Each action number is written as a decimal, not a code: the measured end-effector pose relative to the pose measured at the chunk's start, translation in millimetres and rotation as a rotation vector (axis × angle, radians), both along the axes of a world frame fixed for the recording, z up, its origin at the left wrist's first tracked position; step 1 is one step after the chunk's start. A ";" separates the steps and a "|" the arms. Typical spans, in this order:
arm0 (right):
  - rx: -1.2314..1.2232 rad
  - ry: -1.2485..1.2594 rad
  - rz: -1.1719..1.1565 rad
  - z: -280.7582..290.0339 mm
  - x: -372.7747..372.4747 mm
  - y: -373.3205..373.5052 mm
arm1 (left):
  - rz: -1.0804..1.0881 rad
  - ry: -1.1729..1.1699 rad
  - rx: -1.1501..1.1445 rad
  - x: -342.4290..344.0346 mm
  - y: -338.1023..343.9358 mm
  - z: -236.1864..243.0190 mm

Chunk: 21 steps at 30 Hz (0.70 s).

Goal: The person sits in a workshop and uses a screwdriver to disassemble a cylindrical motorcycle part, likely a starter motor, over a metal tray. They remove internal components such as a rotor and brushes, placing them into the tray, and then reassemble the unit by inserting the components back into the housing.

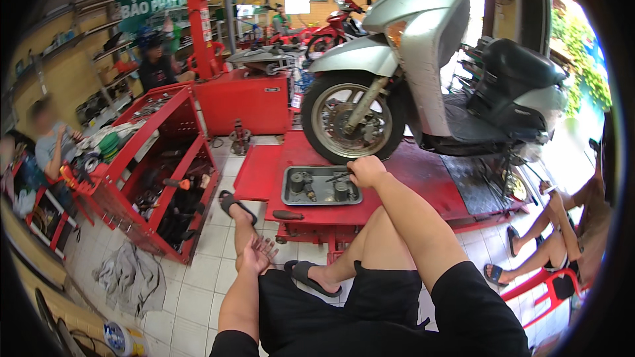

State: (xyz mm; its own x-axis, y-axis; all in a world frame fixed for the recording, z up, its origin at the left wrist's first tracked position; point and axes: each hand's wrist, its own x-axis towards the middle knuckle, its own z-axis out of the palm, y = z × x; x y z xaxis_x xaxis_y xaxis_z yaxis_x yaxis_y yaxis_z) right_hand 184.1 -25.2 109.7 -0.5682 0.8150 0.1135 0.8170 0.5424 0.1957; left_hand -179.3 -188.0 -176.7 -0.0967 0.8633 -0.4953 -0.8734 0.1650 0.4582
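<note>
My right hand (368, 172) is closed at the right rim of a grey metal tray (288, 199), its fingers pinched on a dark slim metal part (340, 176) over the tray. In the tray lie several greasy metal parts, among them a round part (341, 190) on the right and a cluster of cylindrical parts (303, 184) on the left. My left hand (260, 254) rests by my left knee with its palm up and fingers apart, holding nothing. A screwdriver with a dark handle (288, 215) lies on the red lift platform (423, 192) in front of the tray.
On the platform stands a silver scooter (423, 59), its front wheel (350, 119) just behind the tray. To the left is a red tool cart (159, 178) full of tools. A grey cloth (130, 279) lies on the tiles. Other people sit at the left and the right.
</note>
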 end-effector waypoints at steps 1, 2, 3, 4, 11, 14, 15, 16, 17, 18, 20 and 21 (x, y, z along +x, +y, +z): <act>0.007 -0.004 0.025 4.2 -8.7 3.2 | 0.020 0.034 0.008 -10.6 -0.9 11.2; 0.031 0.034 0.028 6.5 -13.3 7.0 | 0.037 0.068 0.015 -20.3 0.9 23.0; 0.024 0.050 0.044 4.3 -19.2 10.7 | 0.053 0.114 0.019 -32.8 3.7 38.9; 0.025 0.061 0.049 5.0 -22.3 11.6 | 0.095 0.160 0.020 -38.4 12.2 54.5; -0.055 0.017 0.047 -17.0 -34.6 16.4 | 0.047 0.327 0.008 -47.1 29.0 62.8; -0.064 -0.022 0.002 -28.4 -24.9 28.3 | 0.057 0.322 -0.104 -31.0 26.4 45.5; -0.064 -0.005 -0.035 -32.5 -15.4 32.9 | 0.054 0.328 -0.141 -25.2 25.6 42.9; -0.058 0.028 -0.066 -39.5 -9.8 38.0 | 0.036 0.286 -0.063 -24.7 30.2 44.7; -0.053 0.061 -0.095 -49.1 -9.5 41.6 | -0.007 0.321 -0.090 -24.7 22.2 43.1; -0.055 0.126 -0.108 -56.3 -16.9 42.6 | 0.003 0.366 -0.110 -34.7 18.4 43.9; -0.070 0.243 -0.141 -72.4 -27.0 40.0 | 0.045 0.422 -0.144 -53.5 -0.6 41.0; -0.076 0.296 -0.175 -82.7 -31.5 38.9 | 0.074 0.440 -0.155 -62.6 -11.5 46.2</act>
State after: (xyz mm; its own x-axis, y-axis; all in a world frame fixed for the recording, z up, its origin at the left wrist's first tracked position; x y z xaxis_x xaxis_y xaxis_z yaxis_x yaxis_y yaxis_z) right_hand 152.6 13.7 27.0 -0.3707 0.9096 0.1875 0.9141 0.3931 -0.0996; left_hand -241.9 -199.5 -130.6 -0.3848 0.7652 -0.5161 -0.6140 0.2053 0.7621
